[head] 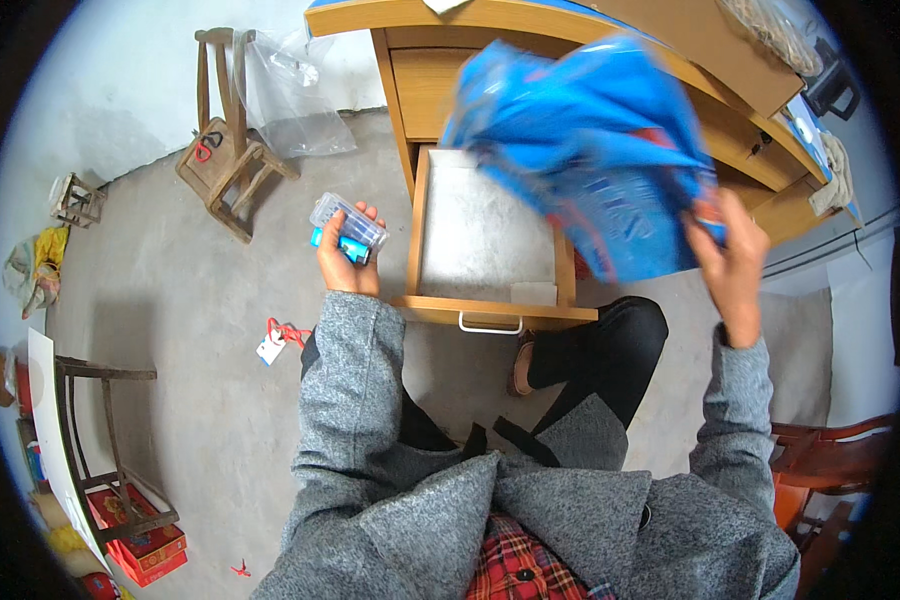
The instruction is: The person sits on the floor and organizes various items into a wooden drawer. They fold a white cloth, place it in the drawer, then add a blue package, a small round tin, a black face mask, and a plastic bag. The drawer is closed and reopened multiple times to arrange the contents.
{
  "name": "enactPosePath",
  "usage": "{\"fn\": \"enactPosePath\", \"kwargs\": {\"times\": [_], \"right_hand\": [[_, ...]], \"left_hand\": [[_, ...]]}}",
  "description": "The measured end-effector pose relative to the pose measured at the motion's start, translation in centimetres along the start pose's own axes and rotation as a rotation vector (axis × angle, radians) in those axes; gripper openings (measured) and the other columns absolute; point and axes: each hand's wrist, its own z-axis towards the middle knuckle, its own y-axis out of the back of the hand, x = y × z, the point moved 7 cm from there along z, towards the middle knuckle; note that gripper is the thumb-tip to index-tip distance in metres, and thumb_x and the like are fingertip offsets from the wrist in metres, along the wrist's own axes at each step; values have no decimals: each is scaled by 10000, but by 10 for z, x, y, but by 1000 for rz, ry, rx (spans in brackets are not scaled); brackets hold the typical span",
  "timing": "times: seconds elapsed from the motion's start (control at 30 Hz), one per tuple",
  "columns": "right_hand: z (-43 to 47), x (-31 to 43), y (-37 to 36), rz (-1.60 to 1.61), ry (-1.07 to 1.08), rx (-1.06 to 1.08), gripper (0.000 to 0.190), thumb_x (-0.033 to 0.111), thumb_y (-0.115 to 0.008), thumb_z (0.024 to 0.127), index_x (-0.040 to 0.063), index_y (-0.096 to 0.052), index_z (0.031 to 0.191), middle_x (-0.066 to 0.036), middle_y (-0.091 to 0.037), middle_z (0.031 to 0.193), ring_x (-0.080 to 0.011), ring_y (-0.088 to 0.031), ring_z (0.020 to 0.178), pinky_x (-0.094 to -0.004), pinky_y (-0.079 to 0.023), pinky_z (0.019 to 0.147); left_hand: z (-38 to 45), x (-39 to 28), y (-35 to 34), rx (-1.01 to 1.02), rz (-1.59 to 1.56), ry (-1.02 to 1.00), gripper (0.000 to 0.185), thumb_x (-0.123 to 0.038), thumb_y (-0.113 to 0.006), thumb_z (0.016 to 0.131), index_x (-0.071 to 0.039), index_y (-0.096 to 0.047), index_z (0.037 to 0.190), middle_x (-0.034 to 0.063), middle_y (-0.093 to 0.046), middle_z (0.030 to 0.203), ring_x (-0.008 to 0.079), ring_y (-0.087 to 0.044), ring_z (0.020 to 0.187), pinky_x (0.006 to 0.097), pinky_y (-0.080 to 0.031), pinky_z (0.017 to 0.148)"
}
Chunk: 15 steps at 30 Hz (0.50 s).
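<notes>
My left hand (351,262) grips a small clear plastic case (350,222) together with a bright blue object (339,245), whose exact kind I cannot tell. It is held to the left of a pulled-out wooden drawer (415,247). Inside the drawer the pale bottom shows, with a whitish flat piece (533,293) at the front right corner. My right hand (731,247) pinches the right edge of a blue plastic bag (585,157) bearing writing and red marks. The bag is blurred and spreads over the drawer's back right part and the desk front, hiding them.
The wooden desk (495,16) carries a cardboard piece (690,41). My knees are under the drawer with its white handle (490,328). A wooden chair (232,142) with a clear plastic bag (292,97) stands left. A red lanyard with a card (271,346) lies on the floor.
</notes>
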Motion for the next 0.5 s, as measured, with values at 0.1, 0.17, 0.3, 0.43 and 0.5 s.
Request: {"fn": "enactPosePath", "kwargs": {"times": [0.1,0.17,0.3,0.43,0.5], "right_hand": [[-34,-22,22,-56,-21,-91,242,46,-705,765,8,-576,966,-168,-595,823,-319,-618,712,-343,-482,626],[-45,-30,33,-99,-2,-120,256,37,-718,762,-6,-567,964,-165,-590,804,-302,-607,691,-333,-478,621],[-55,-55,72,-226,-157,-251,256,13,-711,809,-20,-560,1013,-93,-590,757,-173,-567,652,-279,-454,601],[-105,-90,99,-323,-190,-316,268,29,-698,834,-24,-584,1071,-72,-599,762,-134,-575,660,-256,-456,589],[-133,-96,100,-428,-233,-303,252,38,-688,844,-13,-581,1066,-101,-609,776,-146,-585,672,-274,-468,598]], "left_hand": [[2,7,-6,36,48,23,422,-201,-576,874,-8,-462,1232,163,-622,1090,293,-630,973,446,-536,836],[4,12,-7,53,45,36,435,-199,-585,870,-7,-459,1239,170,-621,1094,303,-628,979,458,-540,830],[2,16,-11,79,50,60,446,-188,-594,863,0,-457,1244,184,-617,1106,317,-621,993,473,-531,844],[-5,15,-12,115,91,78,455,-186,-594,873,12,-452,1257,199,-599,1151,329,-600,1042,476,-512,896],[-13,13,-19,128,118,92,458,-193,-590,883,12,-447,1267,200,-592,1171,330,-594,1060,475,-508,912]]}}
